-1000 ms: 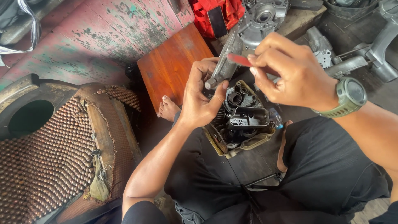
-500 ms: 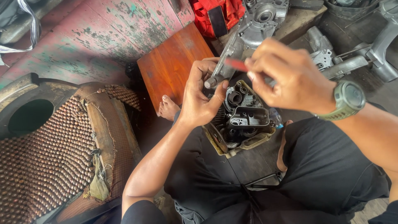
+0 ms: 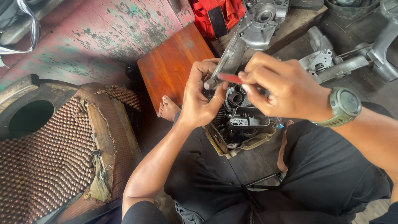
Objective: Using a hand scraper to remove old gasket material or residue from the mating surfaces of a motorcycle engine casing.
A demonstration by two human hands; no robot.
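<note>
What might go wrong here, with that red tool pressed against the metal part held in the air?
1. The left hand pinches the metal part in mid-air; it may slip and drop onto the engine block below.
2. The red tool in the right hand points toward the left thumb; a slip might jab it.
3. A bare foot lies close by.

Tool [image 3: 229, 77] in right hand: red. Metal part [image 3: 229, 62] in left hand: dull grey. Wristwatch [image 3: 343, 107]: olive green. Wooden board [image 3: 170, 66]: orange-brown. Wall [image 3: 91, 37]: faded pink, green flecks where paint has chipped. Seat cover [image 3: 41, 161]: brown beaded pattern. Trousers [image 3: 323, 170]: black. Bag [image 3: 209, 12]: red.
</note>
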